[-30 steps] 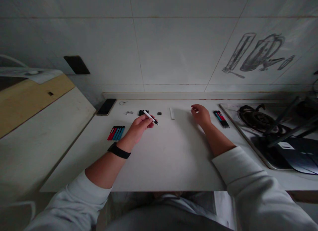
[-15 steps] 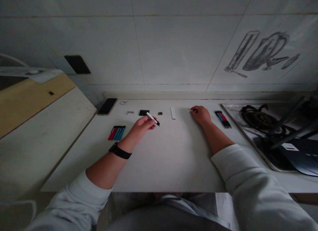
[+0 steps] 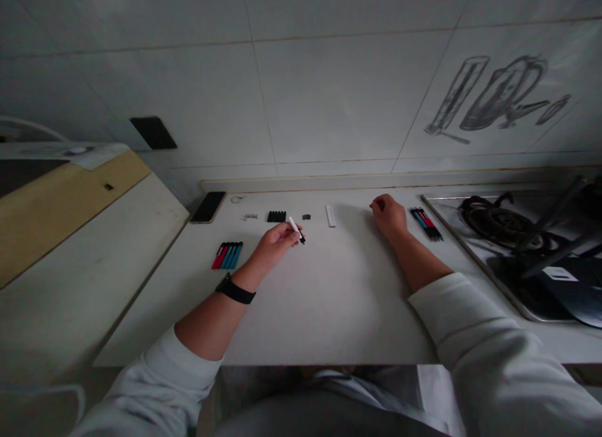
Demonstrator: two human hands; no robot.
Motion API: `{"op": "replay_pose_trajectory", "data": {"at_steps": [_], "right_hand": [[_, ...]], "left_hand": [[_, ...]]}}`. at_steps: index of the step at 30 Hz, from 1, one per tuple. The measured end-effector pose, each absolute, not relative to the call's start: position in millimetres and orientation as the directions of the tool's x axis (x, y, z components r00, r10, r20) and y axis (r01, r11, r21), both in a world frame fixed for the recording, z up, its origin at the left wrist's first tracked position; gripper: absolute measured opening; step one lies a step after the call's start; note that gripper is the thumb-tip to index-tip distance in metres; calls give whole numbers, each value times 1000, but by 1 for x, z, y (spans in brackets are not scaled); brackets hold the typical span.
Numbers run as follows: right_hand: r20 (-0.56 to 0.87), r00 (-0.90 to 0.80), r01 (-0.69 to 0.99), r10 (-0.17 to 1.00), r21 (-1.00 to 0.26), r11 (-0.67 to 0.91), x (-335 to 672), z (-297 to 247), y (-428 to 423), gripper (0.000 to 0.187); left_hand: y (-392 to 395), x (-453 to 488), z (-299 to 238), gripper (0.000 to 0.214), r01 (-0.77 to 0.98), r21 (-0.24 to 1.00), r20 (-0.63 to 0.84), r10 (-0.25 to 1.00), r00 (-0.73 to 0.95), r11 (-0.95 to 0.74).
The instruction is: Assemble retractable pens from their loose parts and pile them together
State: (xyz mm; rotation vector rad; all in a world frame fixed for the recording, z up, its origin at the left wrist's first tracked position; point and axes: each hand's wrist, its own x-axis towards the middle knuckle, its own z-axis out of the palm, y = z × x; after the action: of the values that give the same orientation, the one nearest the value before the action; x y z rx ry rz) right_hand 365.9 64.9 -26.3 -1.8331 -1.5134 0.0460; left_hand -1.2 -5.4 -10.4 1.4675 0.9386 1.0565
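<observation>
My left hand [image 3: 277, 241] is closed on a white pen barrel [image 3: 294, 225] with a black lower part, tilted with its dark end toward me. Just beyond that hand lies a row of short black tubes [image 3: 276, 216]. Small springs [image 3: 251, 217] are to their left, small dark pieces [image 3: 306, 217] to their right. My right hand [image 3: 389, 217] rests curled on the counter, between thin white sticks [image 3: 330, 215] and a group of pens [image 3: 426, 224]. Its fingertips are pressed together; whether anything is in them is hidden. Red and blue barrels [image 3: 227, 255] lie left of my left hand.
A phone [image 3: 208, 207] and a thin ring [image 3: 237, 199] are at the counter's back left. On the right is a gas hob [image 3: 475, 261] with a dark object on it. A tiled wall [image 3: 329, 98] stands behind, a pale panel [image 3: 94, 261] at left.
The view has turned slightly left, so the counter appears farther right. The white barrel in my left hand stands a little steeper. My right hand has shifted slightly right, its fingers still curled.
</observation>
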Motion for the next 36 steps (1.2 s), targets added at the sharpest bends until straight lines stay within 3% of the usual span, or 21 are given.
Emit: {"op": "replay_pose_trajectory", "data": {"at_steps": [4, 8, 11, 20, 29, 36], "right_hand": [[498, 205, 776, 843, -608, 171, 344, -14, 53, 21], [537, 33, 641, 843, -659, 394, 303, -3, 29, 22], [521, -46, 551, 852, -699, 457, 272, 5, 5, 21], [535, -179, 461, 826, -696, 551, 242, 6, -22, 14], [610, -341, 496, 715, -530, 688, 242, 9, -27, 13], [609, -393, 461, 689, -518, 721, 242, 11, -29, 15]], "left_hand": [[-5, -4, -14, 28, 203, 905, 287, 890, 355, -373], [-10, -6, -7, 21, 428, 667, 440, 786, 435, -610], [-13, -6, -2, 23, 455, 568, 480, 725, 494, -686], [-14, -4, -6, 26, 483, 527, 452, 712, 538, -699], [-15, -4, -5, 25, 517, 496, 424, 714, 558, -698], [-16, -3, -5, 23, 508, 501, 419, 710, 566, -701]]}}
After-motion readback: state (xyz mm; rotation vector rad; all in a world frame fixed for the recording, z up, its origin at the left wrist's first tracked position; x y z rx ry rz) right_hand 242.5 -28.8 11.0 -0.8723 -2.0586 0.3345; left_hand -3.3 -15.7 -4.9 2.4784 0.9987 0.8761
